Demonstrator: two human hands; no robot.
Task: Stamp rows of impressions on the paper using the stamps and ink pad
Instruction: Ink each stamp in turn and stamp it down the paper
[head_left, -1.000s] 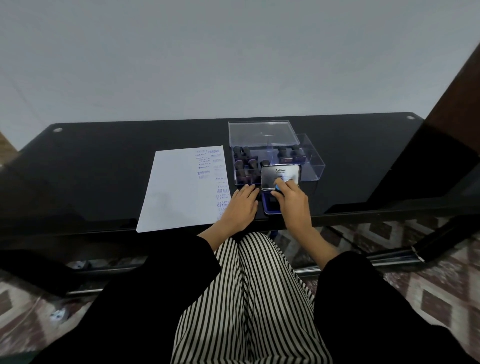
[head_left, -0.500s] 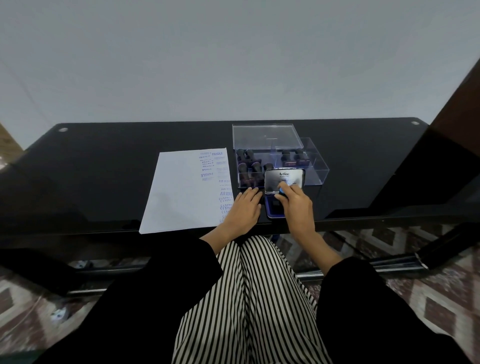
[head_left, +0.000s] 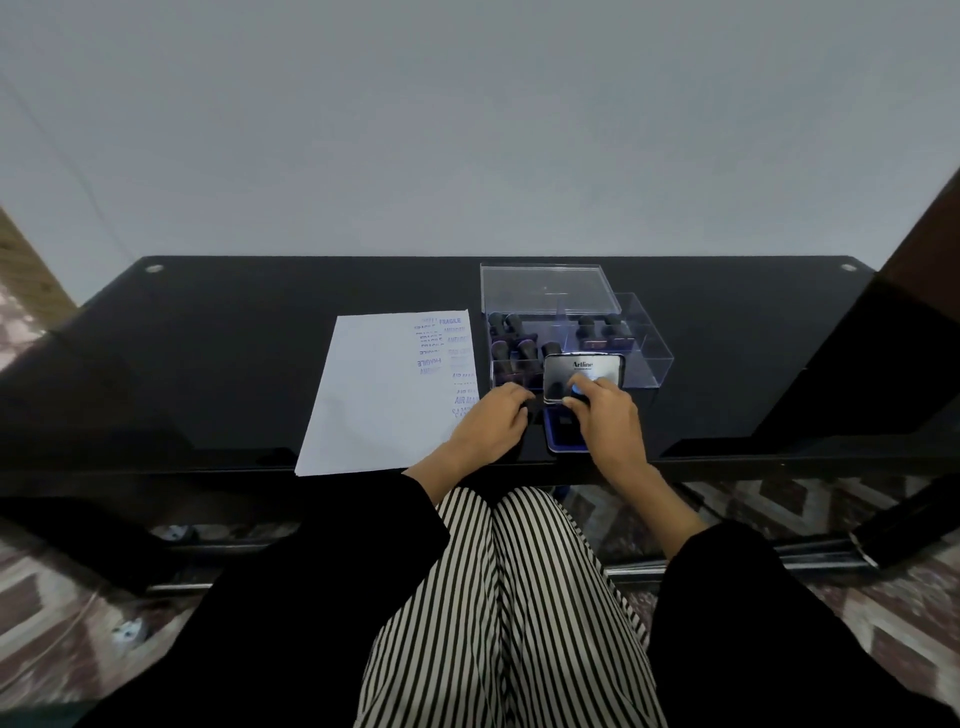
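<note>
A white paper lies on the black glass table, with blue impressions such as FRAGILE and AIR MAIL in columns along its right side. Right of it sits a blue ink pad, its silver lid standing open. My right hand grips a small blue-topped stamp down on the pad. My left hand rests on the table at the pad's left edge, its fingers loosely bent and holding nothing.
Behind the pad stands a clear plastic box holding several dark-handled stamps. Its clear lid lies just behind it. The table's front edge runs just below my wrists, above my striped lap.
My hands keep their places at the ink pad, the right one still on the stamp. Only the camera view has shifted slightly.
</note>
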